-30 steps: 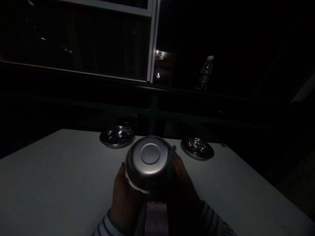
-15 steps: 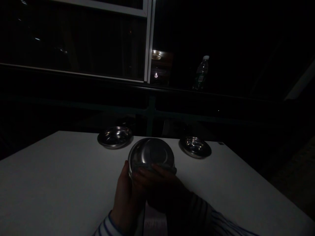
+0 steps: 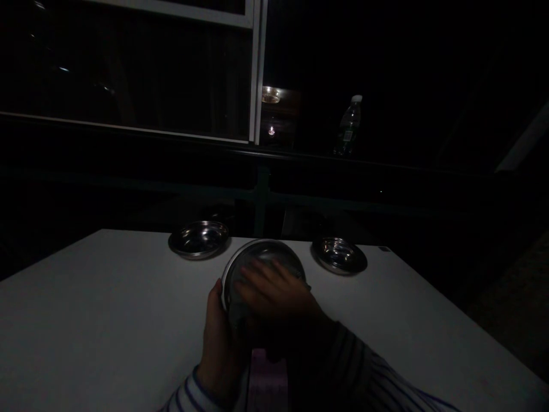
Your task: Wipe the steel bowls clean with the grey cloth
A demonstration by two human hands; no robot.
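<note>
A shiny metal bowl (image 3: 268, 247) is held up over the table with its rounded underside facing me. My left hand (image 3: 221, 337) is closed on its left rim, with the thumb along the edge. My right hand (image 3: 277, 294) lies across the underside, blurred by motion, pressing a dark grey cloth (image 3: 237, 297) against the metal. Much of the cloth is hidden beneath the palm and fingers. Behind the held bowl, a second metal bowl (image 3: 199, 252) rests upright at the left and a third metal bowl (image 3: 338, 266) at the right.
The white table (image 3: 107, 320) spreads out to both sides. A pinkish, box-like object (image 3: 268, 380) is partly visible below my hands. Past the table's far edge, a plastic bottle (image 3: 349, 129) stands on a ledge beside a window frame (image 3: 256, 74). The surroundings are very dark.
My right hand has slid upward with the cloth, from the lower edge of the bowl to the middle of its underside. My left hand keeps its hold.
</note>
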